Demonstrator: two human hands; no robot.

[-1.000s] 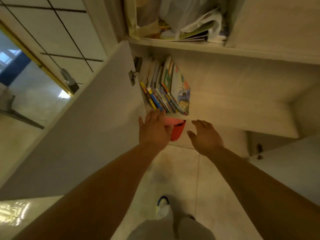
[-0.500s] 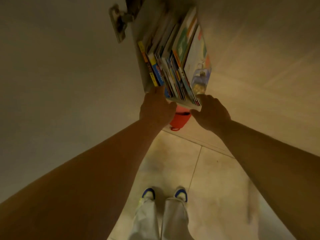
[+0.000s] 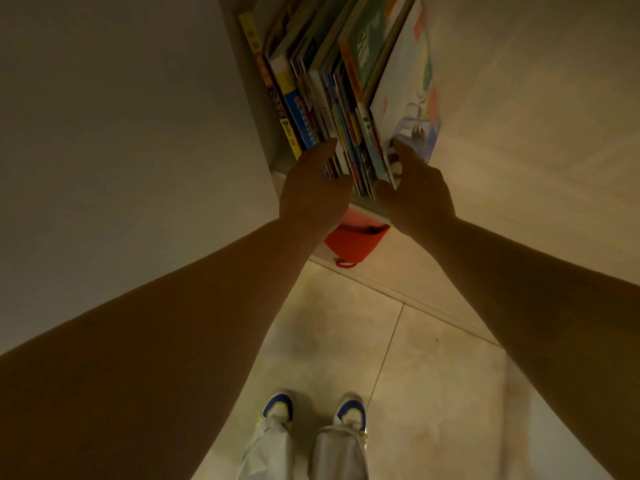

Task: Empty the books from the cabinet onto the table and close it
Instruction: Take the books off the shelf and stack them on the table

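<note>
A: Left of the books (image 3: pixel 343 98) we see the open cabinet door (image 3: pixel 121 133), a plain pale panel filling that side of the view.

B: Just beside the books, against their left flank, we have our left hand (image 3: pixel 313 192). Its fingers reach up along the yellow and blue spines, spread rather than curled, pressing flat on the row.

A: We'd say it touches the books near their lower ends but hasn't wrapped round any.

B: The books themselves stand packed on the shelf (image 3: pixel 367 207) inside the cabinet, leaning to the right, spines toward us. None has left the shelf.

A: Below the books, under the shelf edge and between our two wrists, sits something red (image 3: pixel 353 242) with a small loop. We cannot tell what it is.

B: At the right end of the books is our right hand (image 3: pixel 415 195). One finger points up onto the pale cover of the outermost book, and the thumb lies on the bottom edges of the row. It is loosely spread, touching, not clamped.

A: Right of the books the pale cabinet interior stretches away.

B: Well below the books are the tiled floor (image 3: pixel 433 358) and our two shoes (image 3: pixel 277 408) with blue toes.
</note>
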